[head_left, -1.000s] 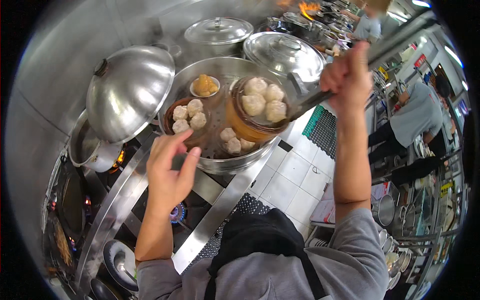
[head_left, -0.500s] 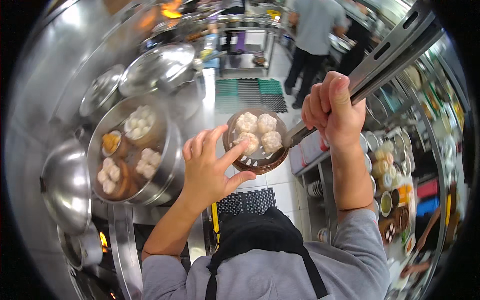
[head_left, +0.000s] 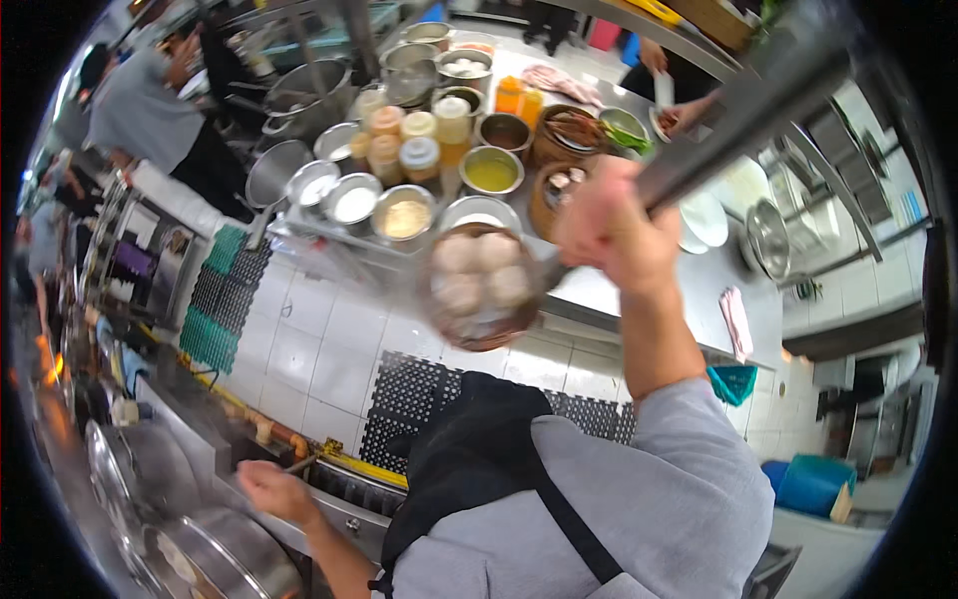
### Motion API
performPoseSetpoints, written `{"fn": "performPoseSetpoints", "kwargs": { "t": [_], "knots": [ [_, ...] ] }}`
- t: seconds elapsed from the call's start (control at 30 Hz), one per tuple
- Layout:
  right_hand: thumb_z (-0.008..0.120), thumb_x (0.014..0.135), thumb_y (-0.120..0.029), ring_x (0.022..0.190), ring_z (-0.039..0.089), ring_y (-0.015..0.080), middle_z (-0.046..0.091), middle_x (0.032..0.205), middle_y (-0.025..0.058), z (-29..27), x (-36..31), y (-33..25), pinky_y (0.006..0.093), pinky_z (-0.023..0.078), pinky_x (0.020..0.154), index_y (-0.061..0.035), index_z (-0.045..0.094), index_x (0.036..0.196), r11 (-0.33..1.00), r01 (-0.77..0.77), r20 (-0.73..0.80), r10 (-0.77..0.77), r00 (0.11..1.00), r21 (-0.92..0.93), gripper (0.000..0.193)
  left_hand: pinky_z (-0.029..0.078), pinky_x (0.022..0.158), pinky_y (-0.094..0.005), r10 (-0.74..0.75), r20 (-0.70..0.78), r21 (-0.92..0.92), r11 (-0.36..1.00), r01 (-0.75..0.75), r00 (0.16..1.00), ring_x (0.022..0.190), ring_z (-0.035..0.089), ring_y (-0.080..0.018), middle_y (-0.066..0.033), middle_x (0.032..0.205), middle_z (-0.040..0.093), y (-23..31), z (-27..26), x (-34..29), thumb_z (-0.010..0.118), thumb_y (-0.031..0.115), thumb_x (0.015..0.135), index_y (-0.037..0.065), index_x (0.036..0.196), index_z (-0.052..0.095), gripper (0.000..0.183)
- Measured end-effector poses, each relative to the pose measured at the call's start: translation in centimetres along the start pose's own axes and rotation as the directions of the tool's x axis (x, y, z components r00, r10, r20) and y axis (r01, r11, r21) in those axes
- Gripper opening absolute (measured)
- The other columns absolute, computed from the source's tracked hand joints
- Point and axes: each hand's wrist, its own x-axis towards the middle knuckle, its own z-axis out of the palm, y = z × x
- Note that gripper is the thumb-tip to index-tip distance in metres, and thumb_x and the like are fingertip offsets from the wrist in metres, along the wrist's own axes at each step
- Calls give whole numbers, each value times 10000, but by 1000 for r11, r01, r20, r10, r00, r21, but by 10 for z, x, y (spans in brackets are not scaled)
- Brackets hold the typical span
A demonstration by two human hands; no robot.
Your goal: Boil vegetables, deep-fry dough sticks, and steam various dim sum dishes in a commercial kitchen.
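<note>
The right hand (head_left: 614, 235) is clenched around long metal tongs (head_left: 743, 120), and the far end of the tongs clamps a small round steamer basket (head_left: 481, 290) filled with pale dumplings (head_left: 479, 270). The basket hangs in the air, blurred, above the white tiled floor (head_left: 319, 349) and just short of the steel desk (head_left: 649, 290) that carries metal bowls of sauces (head_left: 404, 215), lidded condiment jars (head_left: 419, 150) and brown clay pots (head_left: 574, 135).

The left hand (head_left: 274, 491) is low at the person's side, its grip closed on the edge of the steel stove front (head_left: 344, 499), beside a large round lid (head_left: 239, 559); it holds nothing loose.

The step in hand looks like the carry: the basket is off the steamer and in transit toward the desk. The next move, as I judge it, calls for keeping the tongs squeezed and the basket level, then finding a bare patch of the desk among the bowls before setting it down.

Other people work at the far side.
</note>
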Motion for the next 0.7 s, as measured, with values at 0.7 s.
{"fn": "performPoseSetpoints", "kwargs": {
  "t": [0.7],
  "knots": [
    [480,1008,-353,775,661,286,637,784,158,-53,9,73,475,567,841,-12,560,893,990,130,-238,-139,961,-51,368,413,505,-216,-158,259,-130,972,197,953,594,522,-63,-48,924,589,-5,-30,-63,638,55,899,30,1157,447,322]
  ]
}}
